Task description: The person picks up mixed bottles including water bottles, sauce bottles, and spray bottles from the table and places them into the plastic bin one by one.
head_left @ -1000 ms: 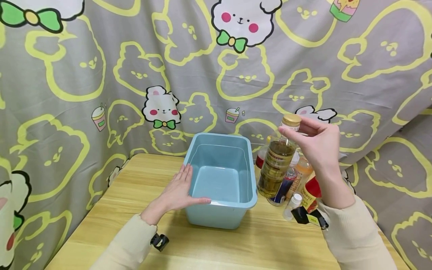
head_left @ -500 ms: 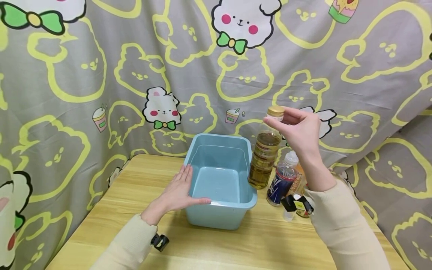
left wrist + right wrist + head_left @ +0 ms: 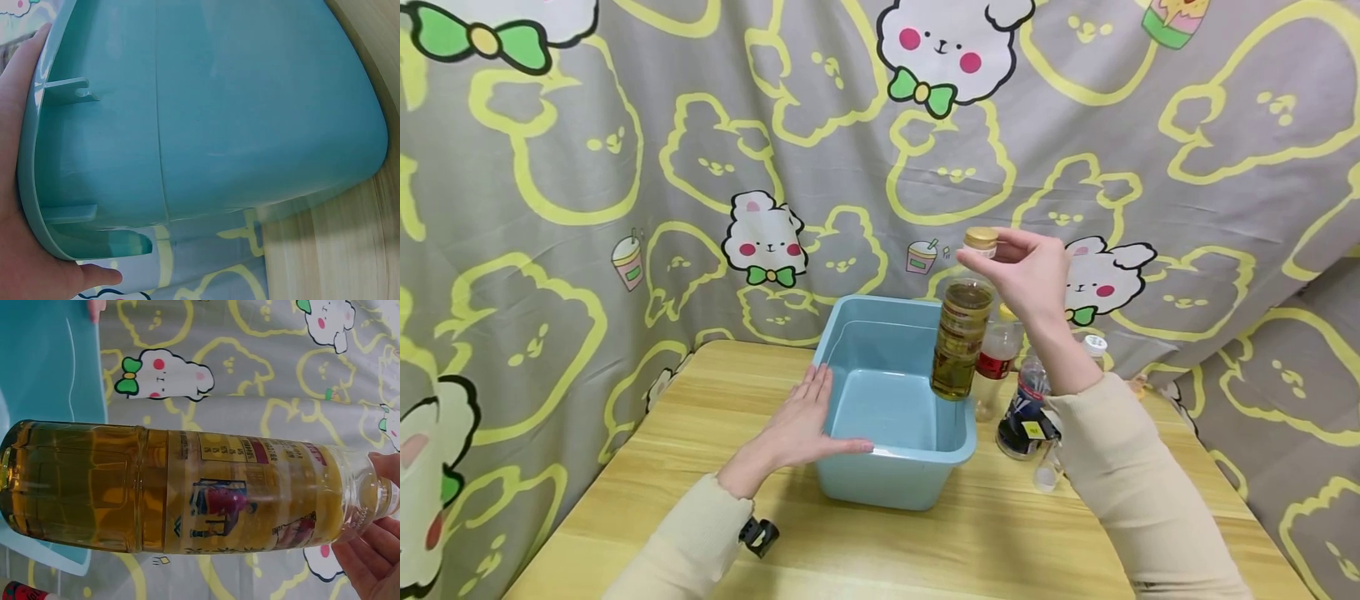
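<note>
A pale blue plastic bin [image 3: 887, 485] stands on the wooden table. My left hand [image 3: 793, 425] rests at its near left corner, fingers straight along the left rim and thumb along the front rim. In the left wrist view, the same hand [image 3: 22, 250] touches the rim, and the bin's outer wall [image 3: 237, 112] fills most of the picture. My right hand [image 3: 1033, 271] pinches a clear bottle of amber liquid [image 3: 958, 346] by its neck, just below the gold cap. The bottle hangs nearly upright, its base over the bin's right side. Its printed label shows in the right wrist view.
Right of the bin stand a red-labelled bottle [image 3: 996, 365] with a yellow cap, a dark blue-labelled bottle [image 3: 1021, 421] and a small clear bottle [image 3: 1047, 477]. My right forearm partly hides more bottles. A patterned curtain [image 3: 842, 167] hangs behind the table [image 3: 722, 383].
My right hand has carried the amber bottle leftward and up, from among the other bottles to over the bin's right side. My left hand has stayed on the rim.
</note>
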Motion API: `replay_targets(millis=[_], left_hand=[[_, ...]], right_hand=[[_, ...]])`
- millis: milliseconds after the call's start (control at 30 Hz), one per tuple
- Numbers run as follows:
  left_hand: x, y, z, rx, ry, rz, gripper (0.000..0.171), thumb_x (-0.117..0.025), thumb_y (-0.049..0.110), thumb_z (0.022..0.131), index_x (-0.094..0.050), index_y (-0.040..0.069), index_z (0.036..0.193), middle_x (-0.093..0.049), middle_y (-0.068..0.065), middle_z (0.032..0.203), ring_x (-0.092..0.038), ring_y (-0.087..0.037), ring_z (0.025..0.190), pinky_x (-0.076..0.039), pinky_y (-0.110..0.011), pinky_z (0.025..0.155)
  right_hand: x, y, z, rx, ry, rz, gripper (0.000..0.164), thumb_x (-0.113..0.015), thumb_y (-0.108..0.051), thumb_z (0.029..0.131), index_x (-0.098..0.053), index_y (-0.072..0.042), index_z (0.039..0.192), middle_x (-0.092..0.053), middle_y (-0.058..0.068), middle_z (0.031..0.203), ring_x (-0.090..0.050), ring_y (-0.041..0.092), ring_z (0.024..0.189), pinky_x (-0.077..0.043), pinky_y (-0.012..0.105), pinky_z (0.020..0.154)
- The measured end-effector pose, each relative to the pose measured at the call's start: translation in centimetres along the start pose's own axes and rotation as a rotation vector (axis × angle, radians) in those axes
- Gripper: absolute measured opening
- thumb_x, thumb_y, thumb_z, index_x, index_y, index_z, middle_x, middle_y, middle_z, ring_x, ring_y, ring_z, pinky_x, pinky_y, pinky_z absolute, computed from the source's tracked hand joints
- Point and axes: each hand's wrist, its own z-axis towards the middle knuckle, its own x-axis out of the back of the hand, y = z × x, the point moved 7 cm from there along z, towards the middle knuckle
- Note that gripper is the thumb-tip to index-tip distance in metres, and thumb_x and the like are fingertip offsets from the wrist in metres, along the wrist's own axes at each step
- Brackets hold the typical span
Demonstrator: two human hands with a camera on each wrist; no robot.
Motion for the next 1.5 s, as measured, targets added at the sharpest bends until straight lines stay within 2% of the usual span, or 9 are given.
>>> replay_targets(millis=[367,500,700,1133,1500], left_hand=[[0.0,0.0,0.1,0.002,-0.014,0.006,0.123,-0.041,0.083,0.061,-0.009,-0.006,0.139,-0.003,-0.019,0.144,0.001,-0.030,0.133,-0.012,-0.044,0.105],[0.0,-0.1,0.0,0.008,-0.016,-0.004,0.123,-0.042,0.083,0.060,-0.009,-0.006,0.139,-0.004,-0.020,0.145,0.001,-0.030,0.133,-0.012,-0.044,0.105],[0.0,-0.1,0.0,0.015,-0.020,0.006,0.123,-0.042,0.083,0.060,-0.009,-0.006,0.139,-0.006,-0.021,0.145,0.001,-0.029,0.133,-0.013,-0.044,0.105],[0.0,-0.2,0.0,0.025,-0.035,-0.003,0.122,-0.043,0.082,0.061,-0.007,-0.004,0.139,-0.003,-0.019,0.145,0.003,-0.028,0.133,-0.011,-0.044,0.105],[-0.1,-0.2,0.0,0.034,-0.036,0.011,0.123,-0.042,0.083,0.060,-0.007,-0.004,0.139,-0.003,-0.019,0.145,0.003,-0.028,0.133,-0.011,-0.043,0.105]], right_hand=[[-3.1,1.2,0.9,-0.022,-0.019,-0.023,0.041,-0.080,-0.032,0.062,-0.070,-0.009,0.094,-0.068,0.007,0.081,-0.063,0.009,0.070,-0.047,0.024,0.061],[-4.5,2.0,0.9,-0.033,-0.040,-0.072,0.040,-0.079,-0.034,0.063,-0.070,-0.010,0.094,-0.068,0.007,0.081,-0.063,0.012,0.070,-0.048,0.027,0.061],[-5.8,3.1,0.8,-0.046,-0.039,-0.134,0.039,-0.078,-0.034,0.064,-0.070,-0.010,0.094,-0.068,0.007,0.080,-0.062,0.015,0.069,-0.045,0.025,0.053],[-8.5,5.7,1.3,-0.111,-0.070,-0.146,0.040,-0.079,-0.031,0.063,-0.069,-0.006,0.093,-0.068,0.009,0.082,-0.063,0.018,0.073,-0.049,0.030,0.060],[-10.5,8.1,1.0,-0.162,-0.086,-0.251,0.044,-0.079,-0.033,0.062,-0.068,-0.006,0.095,-0.068,0.009,0.083,-0.062,0.019,0.072,-0.048,0.031,0.060]])
